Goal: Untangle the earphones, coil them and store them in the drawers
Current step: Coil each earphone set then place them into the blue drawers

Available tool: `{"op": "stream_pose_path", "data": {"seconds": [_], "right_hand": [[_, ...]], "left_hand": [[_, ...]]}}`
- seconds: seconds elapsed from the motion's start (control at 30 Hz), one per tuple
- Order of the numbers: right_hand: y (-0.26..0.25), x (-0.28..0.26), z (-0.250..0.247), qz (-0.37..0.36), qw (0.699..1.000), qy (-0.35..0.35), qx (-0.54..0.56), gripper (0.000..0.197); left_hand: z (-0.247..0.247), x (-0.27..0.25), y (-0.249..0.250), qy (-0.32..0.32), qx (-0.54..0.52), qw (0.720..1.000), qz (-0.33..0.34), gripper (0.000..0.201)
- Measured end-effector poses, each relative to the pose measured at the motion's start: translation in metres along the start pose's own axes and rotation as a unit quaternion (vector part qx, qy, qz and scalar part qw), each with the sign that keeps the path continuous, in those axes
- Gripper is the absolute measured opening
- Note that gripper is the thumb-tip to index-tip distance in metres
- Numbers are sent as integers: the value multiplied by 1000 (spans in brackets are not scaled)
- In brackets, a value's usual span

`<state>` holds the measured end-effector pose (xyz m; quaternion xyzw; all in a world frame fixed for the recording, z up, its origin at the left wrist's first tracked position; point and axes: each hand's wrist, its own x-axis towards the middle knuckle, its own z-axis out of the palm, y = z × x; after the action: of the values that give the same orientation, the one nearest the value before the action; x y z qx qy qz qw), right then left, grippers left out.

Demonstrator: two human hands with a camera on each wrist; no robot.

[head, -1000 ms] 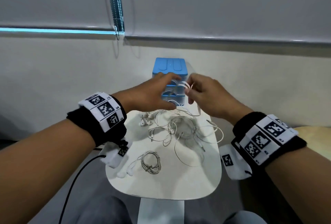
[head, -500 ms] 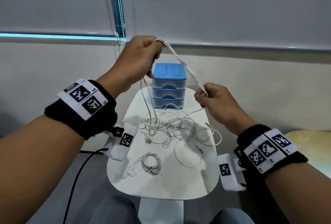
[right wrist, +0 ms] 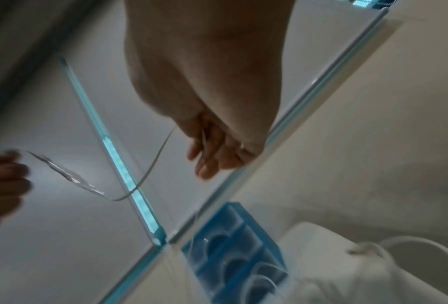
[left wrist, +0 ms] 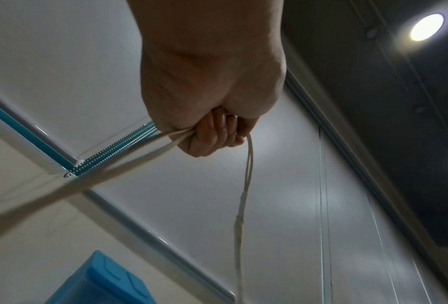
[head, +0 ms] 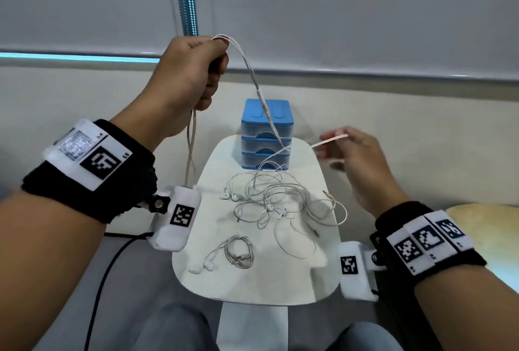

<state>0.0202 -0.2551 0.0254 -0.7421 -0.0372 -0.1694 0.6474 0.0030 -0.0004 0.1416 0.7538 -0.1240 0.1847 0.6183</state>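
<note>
A white worktop [head: 295,280] stands below a grey blind [head: 337,13]. The left hand [head: 191,75] clenches a raised earphone cable [head: 254,78], which slopes down-right to the pinching right hand [head: 356,154].

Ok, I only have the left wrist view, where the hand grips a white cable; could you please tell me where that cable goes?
Observer: The cable slopes down in front of the blue drawers to the right hand, which holds it between its fingers.
Operator: Thank you. Is it free of the other earphones?
Observer: No. Near the right hand it drops into a tangle of earphones on the white table.
Operator: Is any pair coiled already?
Observer: Yes, one coiled pair lies near the table's front edge, outside the drawers.
</note>
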Motion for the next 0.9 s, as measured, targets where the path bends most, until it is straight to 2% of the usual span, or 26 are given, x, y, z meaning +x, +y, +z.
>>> {"op": "stream_pose_path", "data": {"seconds": [0.07, 0.13, 0.23, 0.3, 0.4, 0.47, 0.57, 0.6, 0.67, 0.73, 0.8, 0.9], "right_hand": [[-19, -9, -1, -126, 991, 52, -11, 27], [-37, -17, -1, -226, 967, 113, -19, 27], [-59, -22, -6, -311, 922, 226, 51, 34], [-69, -24, -13, -359, 891, 270, 63, 36], [-79, -34, -17, -416, 868, 269, -41, 32], [-81, -43, -16, -427, 868, 244, -70, 31], [-67, -49, -20, -389, 880, 249, -114, 32], [-59, -50, -24, -361, 886, 258, -136, 32], [-39, -55, -30, -258, 911, 258, -193, 28], [-10, -57, -37, -139, 933, 208, -259, 26], [21, -57, -42, -33, 950, 126, -284, 23], [54, -57, -43, 67, 963, 59, -255, 14]], "left_hand": [[-1, -3, 3, -4, -7, 1000, -4, 43], [0, -6, 7, -8, -15, 1000, -8, 44], [3, -11, 15, -17, -22, 1000, -12, 44], [5, -14, 19, -36, -19, 999, -10, 43], [9, -22, 19, -86, 4, 996, -9, 42], [12, -27, 17, -107, 11, 994, -20, 41], [15, -37, 14, -131, 10, 991, -37, 38], [15, -40, 12, -144, 13, 989, -41, 36], [15, -48, 8, -178, 25, 983, -47, 35], [16, -56, 3, -215, 39, 974, -56, 34], [17, -62, -2, -235, 45, 969, -66, 33], [20, -68, -9, -239, 45, 967, -81, 30]]}}
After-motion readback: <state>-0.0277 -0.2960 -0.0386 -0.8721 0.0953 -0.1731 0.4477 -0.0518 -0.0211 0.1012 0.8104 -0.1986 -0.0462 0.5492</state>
